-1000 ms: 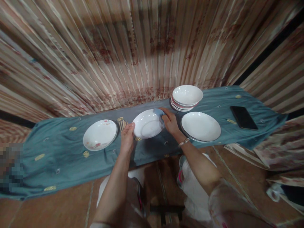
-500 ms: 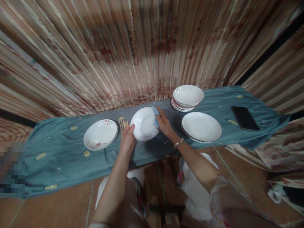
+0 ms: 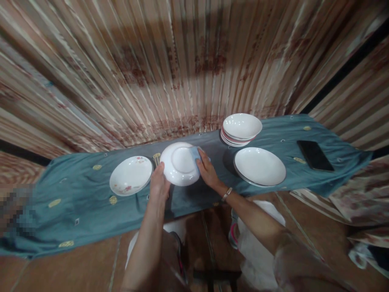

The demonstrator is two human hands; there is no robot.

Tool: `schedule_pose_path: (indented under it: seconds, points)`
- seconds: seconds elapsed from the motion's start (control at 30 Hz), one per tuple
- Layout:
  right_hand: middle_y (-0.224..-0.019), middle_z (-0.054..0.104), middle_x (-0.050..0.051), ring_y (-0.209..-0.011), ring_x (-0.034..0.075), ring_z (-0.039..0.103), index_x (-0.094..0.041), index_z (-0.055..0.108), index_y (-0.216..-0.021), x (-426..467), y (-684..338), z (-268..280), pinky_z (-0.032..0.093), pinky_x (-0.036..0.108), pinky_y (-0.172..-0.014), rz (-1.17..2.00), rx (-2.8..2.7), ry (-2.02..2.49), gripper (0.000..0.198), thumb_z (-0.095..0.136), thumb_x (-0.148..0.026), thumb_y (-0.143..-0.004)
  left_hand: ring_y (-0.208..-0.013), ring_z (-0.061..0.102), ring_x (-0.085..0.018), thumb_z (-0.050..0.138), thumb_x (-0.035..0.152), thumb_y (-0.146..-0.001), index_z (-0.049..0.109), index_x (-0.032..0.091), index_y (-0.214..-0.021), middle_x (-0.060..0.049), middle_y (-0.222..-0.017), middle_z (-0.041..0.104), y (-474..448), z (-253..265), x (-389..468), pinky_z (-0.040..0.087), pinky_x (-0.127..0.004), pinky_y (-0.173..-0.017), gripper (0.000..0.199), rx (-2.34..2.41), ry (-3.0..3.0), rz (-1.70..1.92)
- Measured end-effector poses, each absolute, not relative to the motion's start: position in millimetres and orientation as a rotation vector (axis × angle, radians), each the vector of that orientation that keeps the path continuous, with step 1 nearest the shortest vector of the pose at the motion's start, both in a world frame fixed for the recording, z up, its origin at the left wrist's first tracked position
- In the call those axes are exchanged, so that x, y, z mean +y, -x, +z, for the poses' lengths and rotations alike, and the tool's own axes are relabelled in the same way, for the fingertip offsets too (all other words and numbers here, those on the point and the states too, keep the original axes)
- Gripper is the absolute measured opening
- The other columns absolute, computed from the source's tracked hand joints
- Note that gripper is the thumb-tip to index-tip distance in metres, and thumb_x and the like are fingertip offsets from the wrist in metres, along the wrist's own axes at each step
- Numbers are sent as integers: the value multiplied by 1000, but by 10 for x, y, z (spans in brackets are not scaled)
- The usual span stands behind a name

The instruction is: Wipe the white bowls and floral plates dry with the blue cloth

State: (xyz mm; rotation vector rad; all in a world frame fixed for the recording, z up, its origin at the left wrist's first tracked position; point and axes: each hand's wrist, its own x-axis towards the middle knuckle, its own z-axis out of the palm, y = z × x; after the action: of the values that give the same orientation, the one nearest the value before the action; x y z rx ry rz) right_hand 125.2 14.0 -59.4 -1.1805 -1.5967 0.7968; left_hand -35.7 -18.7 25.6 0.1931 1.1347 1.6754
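A white bowl (image 3: 178, 176) is held up over the middle of the table, its underside and foot ring facing me. My left hand (image 3: 159, 178) grips the bowl's left edge, thumb on the near face and the other fingers mostly hidden behind. On the opposite side, my right hand (image 3: 208, 168) is closed on a light blue cloth (image 3: 195, 157) and presses it against the bowl's outer wall. Partly hidden behind the left hand and the bowl are some thin wooden chopsticks (image 3: 157, 160).
White plates with a floral pattern (image 3: 130, 176) lie to the left. A stack of bowls (image 3: 242, 126) stands at the back right, behind white plates (image 3: 259, 166). A black tablet-like slab (image 3: 315, 155) lies at the far right on the teal tablecloth (image 3: 91, 202).
The bowl has turned so its foot ring shows more fully, and has shifted slightly left with both hands. The cloth has moved from the upper right rim down onto the outer wall.
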Motion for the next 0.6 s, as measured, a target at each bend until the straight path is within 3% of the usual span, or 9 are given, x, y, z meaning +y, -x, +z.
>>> schedule_pose_path:
  seconds: [0.13,0.27,0.43,0.6]
  points:
    - [-162,22,14,-152,23,14,-13,20,-156,-152,-1143,-638,17,48,-124,582,-1791,1163,63,25,-45,-102,-95,71,-17,47,12,-95,66,8,-115,-9,-88,77,364,323,-164,54,-28,-94,28,1135,-66,1691]
    - [-164,12,18,-153,27,7,-12,11,-157,-360,-1089,-689,21,53,-122,388,-1986,1123,63,30,-37,-102,-97,70,-16,47,14,-96,66,8,-114,-9,-92,77,372,342,-164,53,-27,-95,27,1130,-36,1708]
    - [-163,15,18,-153,29,7,-14,8,-158,-442,-1072,-682,30,56,-117,231,-2173,1062,65,36,-29,-101,-78,71,-14,47,14,-96,66,11,-111,-6,-84,75,362,296,-163,57,-23,-80,25,1067,-80,1698]
    - [-161,27,16,-152,29,15,-16,17,-156,-454,-1034,-602,39,52,-112,81,-2285,994,61,38,-22,-99,-68,67,-13,58,17,-89,64,16,-110,-3,-81,74,312,176,-193,55,-25,-73,22,1069,-227,1662]
